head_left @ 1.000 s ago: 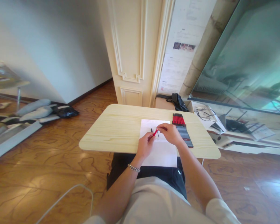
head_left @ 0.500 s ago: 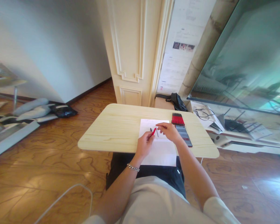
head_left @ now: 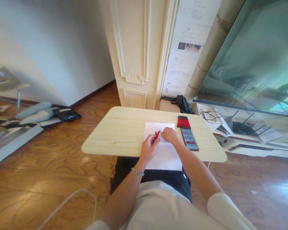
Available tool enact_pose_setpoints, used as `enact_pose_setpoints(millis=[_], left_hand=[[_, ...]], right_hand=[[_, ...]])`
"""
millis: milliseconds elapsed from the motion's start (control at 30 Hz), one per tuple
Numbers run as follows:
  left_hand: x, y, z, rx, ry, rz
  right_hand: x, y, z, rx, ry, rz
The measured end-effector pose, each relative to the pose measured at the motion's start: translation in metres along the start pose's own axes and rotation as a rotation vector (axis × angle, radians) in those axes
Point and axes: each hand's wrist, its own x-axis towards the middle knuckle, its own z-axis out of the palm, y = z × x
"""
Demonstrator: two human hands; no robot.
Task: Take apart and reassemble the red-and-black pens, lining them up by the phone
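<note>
My left hand is closed around a red pen barrel, which points up and away above a white sheet of paper. A small black piece shows just beyond the left fingers; whether it is held or lies on the paper I cannot tell. Close by on the right, my right hand is closed, its fingers curled. The dark end of a thin pen refill sticks out from it near the red barrel; the rest is hidden by the hand.
Several red pens with black ends lie in a row at the table's back right. Below them is a dark flat phone-like object, partly pixelated. The light wood table has rounded corners. A black bag sits behind it.
My right hand has curled its fingers and come lower and closer to the red barrel. The thin refill, seen at length before, is now mostly hidden. My left hand stays put.
</note>
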Motion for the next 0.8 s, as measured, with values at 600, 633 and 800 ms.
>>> enact_pose_setpoints(millis=[600,633,800], left_hand=[[0.001,-0.013,-0.004,0.167,-0.011,0.072],[0.001,-0.013,-0.004,0.169,-0.012,0.074],[0.001,-0.011,-0.004,0.153,-0.009,0.081]], right_hand=[[-0.029,-0.008,-0.056,1.319,0.341,-0.297],[-0.029,-0.009,-0.053,1.31,0.336,-0.295],[-0.033,-0.011,-0.037,1.213,0.247,-0.297]])
